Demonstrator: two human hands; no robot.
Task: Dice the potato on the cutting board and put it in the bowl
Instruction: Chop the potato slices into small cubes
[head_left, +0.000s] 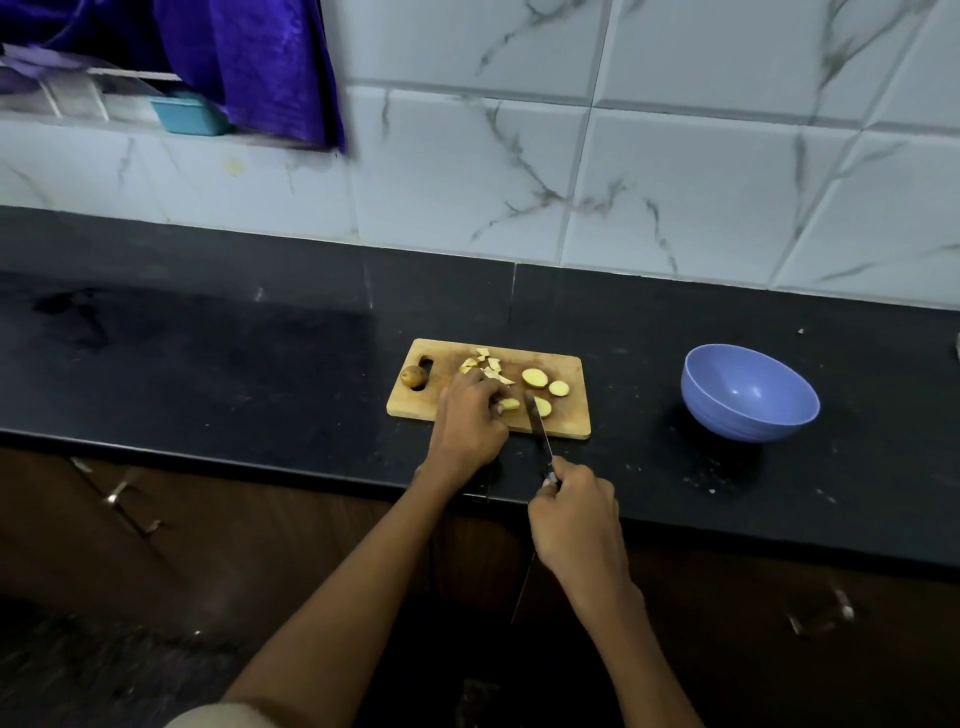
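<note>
Black table (260, 364) along a tiled wall. Blue bowl (749, 392) stands right of the wooden cutting board (571, 415), well apart. Left hand (470, 421), grip curled, pins a potato piece (510, 404) on the board's near side. Right hand (574, 512), grip wrapped round the knife (540, 428) handle; blade tip lies beside that piece. Slices (535, 378) right, small cut bits (485, 361) at the far edge, an uncut end (413, 375) left.
</note>
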